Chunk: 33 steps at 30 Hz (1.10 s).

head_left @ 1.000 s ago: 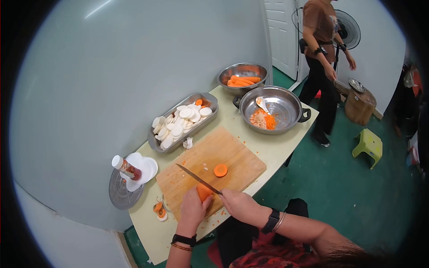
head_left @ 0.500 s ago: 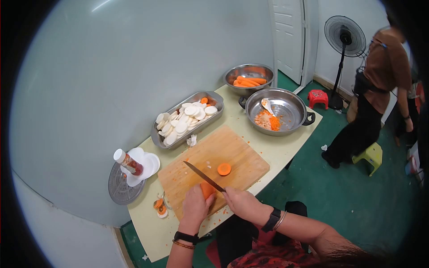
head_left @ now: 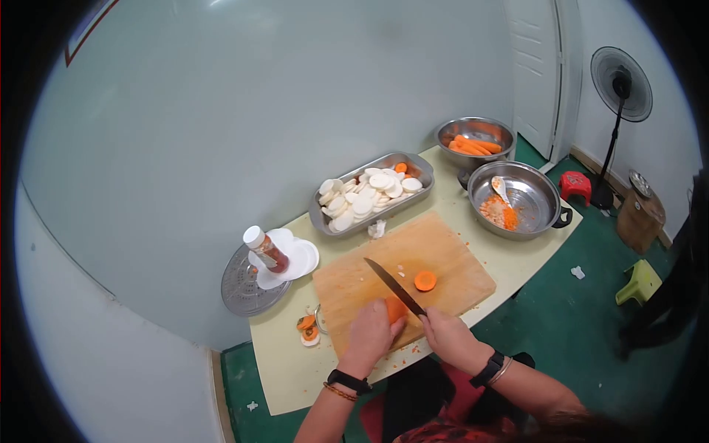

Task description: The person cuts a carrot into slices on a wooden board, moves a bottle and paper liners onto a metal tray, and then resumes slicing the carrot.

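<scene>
On the wooden cutting board (head_left: 443,247), my left hand (head_left: 371,334) is closed round a thick carrot piece (head_left: 396,308). My right hand (head_left: 450,338) grips the handle of a knife (head_left: 391,283), whose blade lies along the carrot's cut end and points up and left. An orange carrot slice (head_left: 425,280) rests flat on the board, right of the blade. Small pale bits lie near the knife. Behind the board, a metal tray (head_left: 319,219) holds many white round slices and a few carrot pieces.
A steel pan (head_left: 543,193) with chopped bits and a spoon (head_left: 501,189) stands right, before a bowl of carrots (head_left: 476,124). Left are a red-filled jar (head_left: 272,257), white plates (head_left: 301,257), a perforated disc (head_left: 240,284) and carrot ends (head_left: 309,334). A dark-clothed person (head_left: 668,284) is far right.
The view has shifted, so the table and hands appear further right. The other person has moved mostly out of view at the right edge. Both hands keep their holds.
</scene>
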Each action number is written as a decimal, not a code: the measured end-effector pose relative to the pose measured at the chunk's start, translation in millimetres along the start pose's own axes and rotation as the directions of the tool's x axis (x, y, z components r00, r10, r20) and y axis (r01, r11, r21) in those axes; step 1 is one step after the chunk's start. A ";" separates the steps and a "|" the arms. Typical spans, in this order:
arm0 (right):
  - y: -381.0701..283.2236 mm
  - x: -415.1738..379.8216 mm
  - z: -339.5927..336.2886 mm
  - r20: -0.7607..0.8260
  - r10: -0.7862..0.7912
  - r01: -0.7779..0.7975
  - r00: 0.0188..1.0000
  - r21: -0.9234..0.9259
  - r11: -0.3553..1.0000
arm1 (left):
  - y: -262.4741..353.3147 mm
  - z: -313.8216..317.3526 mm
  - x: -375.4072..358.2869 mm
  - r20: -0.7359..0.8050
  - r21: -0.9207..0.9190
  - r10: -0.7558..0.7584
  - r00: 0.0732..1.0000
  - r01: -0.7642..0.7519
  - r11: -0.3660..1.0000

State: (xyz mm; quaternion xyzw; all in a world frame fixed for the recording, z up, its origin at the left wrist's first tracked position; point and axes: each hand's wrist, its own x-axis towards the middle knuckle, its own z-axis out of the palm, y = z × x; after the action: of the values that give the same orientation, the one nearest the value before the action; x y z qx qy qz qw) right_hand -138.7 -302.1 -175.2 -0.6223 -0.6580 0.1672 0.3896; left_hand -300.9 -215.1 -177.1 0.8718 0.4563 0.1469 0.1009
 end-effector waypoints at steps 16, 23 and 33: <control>-18.7 1.9 25.3 -0.016 -0.085 0.080 0.996 -0.217 0.973 | -60.7 -28.9 -3.0 -0.054 0.012 -0.079 0.995 0.080 0.997; -23.1 7.1 38.8 0.042 -0.018 0.027 0.999 -0.225 0.974 | -148.2 -37.6 13.0 -0.416 -0.488 -0.461 0.784 0.235 0.840; -12.7 14.6 46.2 0.139 0.090 -0.073 0.986 -0.122 0.990 | -228.0 -87.6 68.5 -0.653 -0.427 -0.524 0.547 0.305 0.851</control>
State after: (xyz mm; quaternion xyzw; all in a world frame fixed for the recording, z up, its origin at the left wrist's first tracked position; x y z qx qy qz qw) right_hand -179.6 -278.1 -191.4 -0.6568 -0.6669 0.1889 0.2970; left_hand -469.0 -26.5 -154.5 0.5754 0.6265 0.5234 0.0506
